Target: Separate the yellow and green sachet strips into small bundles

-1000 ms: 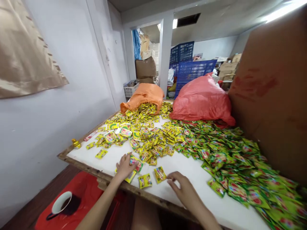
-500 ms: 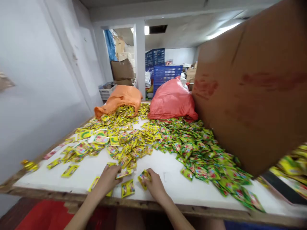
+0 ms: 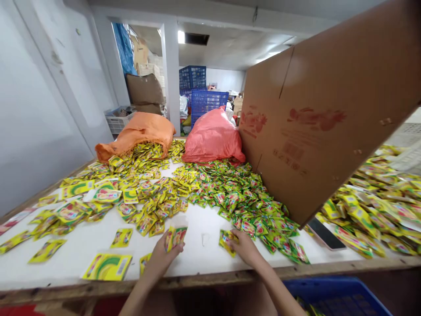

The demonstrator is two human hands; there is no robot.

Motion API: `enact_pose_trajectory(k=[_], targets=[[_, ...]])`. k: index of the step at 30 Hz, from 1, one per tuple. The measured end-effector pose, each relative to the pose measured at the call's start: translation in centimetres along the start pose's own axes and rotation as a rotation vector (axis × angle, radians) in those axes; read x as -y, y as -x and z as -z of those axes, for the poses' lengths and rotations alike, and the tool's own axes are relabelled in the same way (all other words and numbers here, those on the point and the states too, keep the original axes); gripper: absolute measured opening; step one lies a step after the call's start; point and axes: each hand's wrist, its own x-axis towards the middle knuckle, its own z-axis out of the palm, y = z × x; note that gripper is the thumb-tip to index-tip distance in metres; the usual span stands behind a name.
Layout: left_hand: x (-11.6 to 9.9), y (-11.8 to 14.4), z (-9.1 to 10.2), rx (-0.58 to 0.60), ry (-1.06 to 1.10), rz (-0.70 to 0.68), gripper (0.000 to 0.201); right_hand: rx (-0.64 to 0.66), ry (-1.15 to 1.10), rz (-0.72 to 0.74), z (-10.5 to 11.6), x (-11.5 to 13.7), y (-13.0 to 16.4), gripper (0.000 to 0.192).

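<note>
My left hand (image 3: 161,256) is closed on a packet (image 3: 176,237) with a clear top and a yellow, red and green print, held up over the white tabletop. My right hand (image 3: 246,248) pinches a small yellow sachet (image 3: 226,242) close to the table, beside the edge of a heap of green sachets (image 3: 230,193). Left of my left hand lie a larger flat yellow packet (image 3: 107,267) and a small yellow sachet (image 3: 121,238). Another sachet (image 3: 144,262) is partly hidden by my left arm. Yellow sachets (image 3: 151,202) are heaped beyond my hands.
An orange sack (image 3: 138,131) spills yellow sachets at the back left, beside a red sack (image 3: 213,138). A large tilted cardboard box (image 3: 296,123) rises on the right. Past it lie a phone (image 3: 325,235) and yellow packets (image 3: 371,215). A blue crate (image 3: 338,294) sits below the table edge.
The view has turned right. My left hand now holds its packet raised and more upright. My right hand has moved right, toward the green heap, with a yellow sachet still in it.
</note>
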Motion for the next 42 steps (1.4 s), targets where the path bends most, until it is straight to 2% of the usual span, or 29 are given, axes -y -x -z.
enact_pose_trajectory(k=[3, 6, 8, 11, 15, 20, 23, 26, 31, 37, 42], targets=[[0.3, 0.4, -0.9, 0.093, -0.003, 0.005, 0.038, 0.052, -0.055, 0.035, -0.1, 0.7, 0.7, 0.021], [0.1, 1.0, -1.1, 0.105, -0.025, 0.046, 0.034, 0.046, -0.156, 0.063, 0.7, 1.0, 0.9, 0.038], [-0.1, 1.3, -1.2, 0.093, -0.029, 0.062, 0.032, 0.021, -0.246, 0.049, 1.2, 1.2, 0.8, 0.037], [-0.1, 1.5, -1.5, 0.071, -0.001, 0.073, 0.033, -0.042, -0.417, -0.061, 1.2, 1.4, 0.5, 0.031], [0.3, 1.2, -2.0, 0.089, 0.043, 0.069, 0.035, -0.100, -0.501, -0.159, 0.3, 1.4, 0.4, 0.037], [0.8, 0.9, -2.0, 0.144, 0.035, 0.046, 0.034, -0.139, -0.466, -0.127, 0.1, 1.2, 0.5, 0.047], [1.1, 0.8, -2.1, 0.149, 0.041, 0.059, 0.035, -0.163, -0.409, -0.060, 0.4, 1.1, 0.5, 0.045], [1.5, 0.6, -2.5, 0.168, 0.073, 0.063, 0.035, -0.158, -0.399, -0.058, 0.4, 0.8, 0.4, 0.044], [1.4, 0.5, -3.1, 0.202, 0.073, 0.077, 0.035, -0.065, -0.414, -0.020, 0.3, 0.5, 0.2, 0.040], [0.4, 0.6, -3.4, 0.208, 0.052, 0.086, 0.033, 0.124, -0.196, 0.045, 1.5, 0.8, -0.8, 0.033], [0.4, 0.3, -3.8, 0.204, 0.067, 0.114, 0.037, 0.092, -0.143, 0.017, 0.9, 0.2, -1.3, 0.037]])
